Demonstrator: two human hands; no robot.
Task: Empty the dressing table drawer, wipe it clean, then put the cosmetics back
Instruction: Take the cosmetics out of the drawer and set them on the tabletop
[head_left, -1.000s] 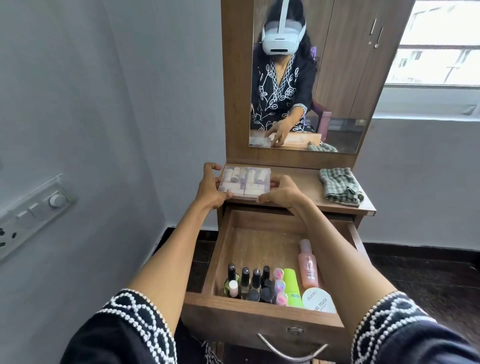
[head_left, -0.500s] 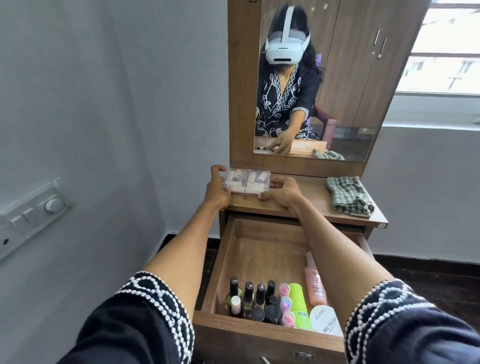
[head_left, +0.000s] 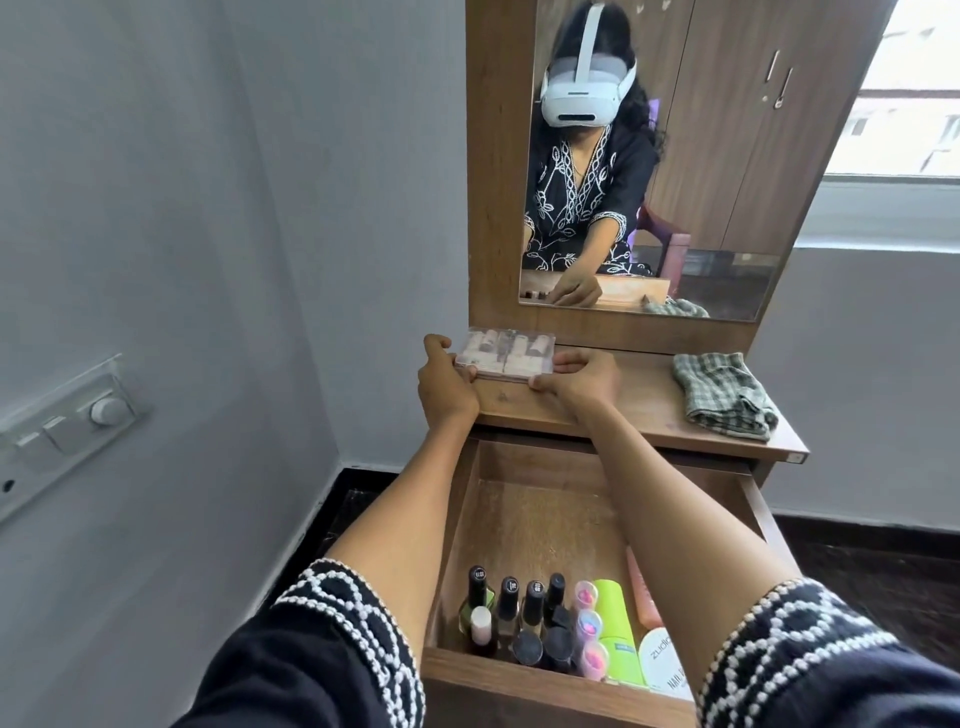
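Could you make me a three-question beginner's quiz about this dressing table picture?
1. True or false: the drawer is shut.
2. What do the left hand and right hand hold? A) the clear box B) the checked cloth C) a comb
3. Fill in: the nail polish bottles stand at the drawer's ____ end, nearest the person.

Key: 1 false, it is pulled open. 2 A, with the cloth lying apart on the tabletop. 3 front.

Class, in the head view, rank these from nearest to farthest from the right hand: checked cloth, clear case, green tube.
1. clear case: held by the right hand.
2. checked cloth: tabletop, right.
3. green tube: drawer front.
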